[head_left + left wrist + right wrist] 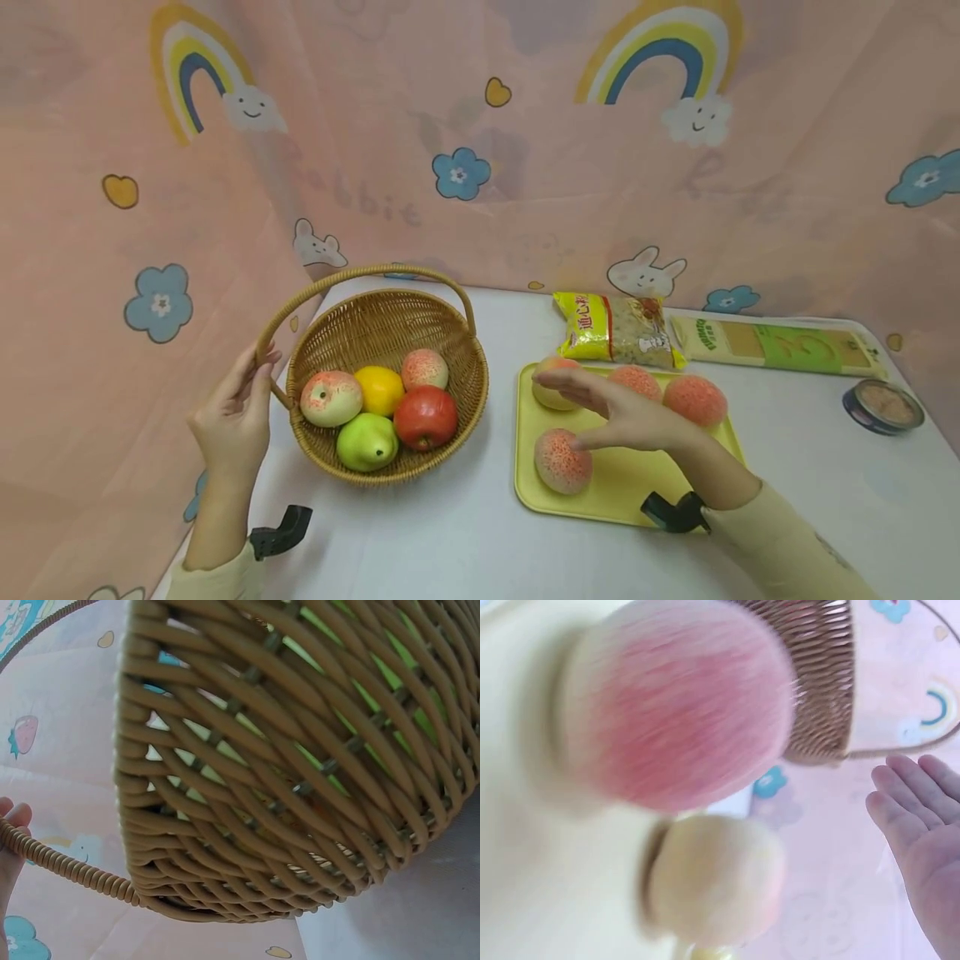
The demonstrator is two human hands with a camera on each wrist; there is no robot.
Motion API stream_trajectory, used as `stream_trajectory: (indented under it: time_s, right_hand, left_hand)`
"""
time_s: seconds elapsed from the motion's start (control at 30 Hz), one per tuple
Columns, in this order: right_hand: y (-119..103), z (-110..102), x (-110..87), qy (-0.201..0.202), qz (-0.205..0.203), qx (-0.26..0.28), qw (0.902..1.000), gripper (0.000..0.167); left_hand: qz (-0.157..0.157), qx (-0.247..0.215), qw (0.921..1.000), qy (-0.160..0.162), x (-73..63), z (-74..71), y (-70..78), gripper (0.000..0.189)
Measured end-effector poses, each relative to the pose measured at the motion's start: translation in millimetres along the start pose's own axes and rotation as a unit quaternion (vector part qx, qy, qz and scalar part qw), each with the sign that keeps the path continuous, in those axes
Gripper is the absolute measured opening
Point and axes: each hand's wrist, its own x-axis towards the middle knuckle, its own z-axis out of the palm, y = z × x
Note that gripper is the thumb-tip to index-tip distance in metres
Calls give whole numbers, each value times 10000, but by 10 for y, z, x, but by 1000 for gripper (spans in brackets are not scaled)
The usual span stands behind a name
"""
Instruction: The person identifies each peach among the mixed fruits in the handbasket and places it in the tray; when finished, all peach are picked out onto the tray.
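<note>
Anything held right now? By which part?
The basket, by the left side of its handle, in the left hand. The right hand holds nothing.

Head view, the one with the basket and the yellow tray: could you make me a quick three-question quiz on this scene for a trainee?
1. How many fruits show inside the wicker basket?
2. True or false: the round tin stands on the yellow tray.
3. What does the left grip hold?
A) the red apple
B) the basket's handle
C) the green pear

Key:
1. Five.
2. False; the round tin stands on the white table, to the right of the yellow tray.
3. B.
</note>
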Motion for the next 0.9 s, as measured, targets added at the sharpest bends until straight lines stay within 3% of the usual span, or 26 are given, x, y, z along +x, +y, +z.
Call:
stream_trajectory:
  time_s: [0.3, 0.53, 0.9]
  right_hand:
    - [-310, 62, 426, 15, -189, -61, 9998, 68]
    - [-561, 106, 873, -45, -397, -472, 9981, 69]
    - [-829, 164, 1647, -160, -201, -441, 9987, 68]
  left_hand:
    - [41, 76, 10000, -22, 0, 3, -1, 32]
    - [81, 142, 9999, -18, 2, -8, 1, 32]
    - [109, 80, 9999, -49, 3, -3, 0, 33]
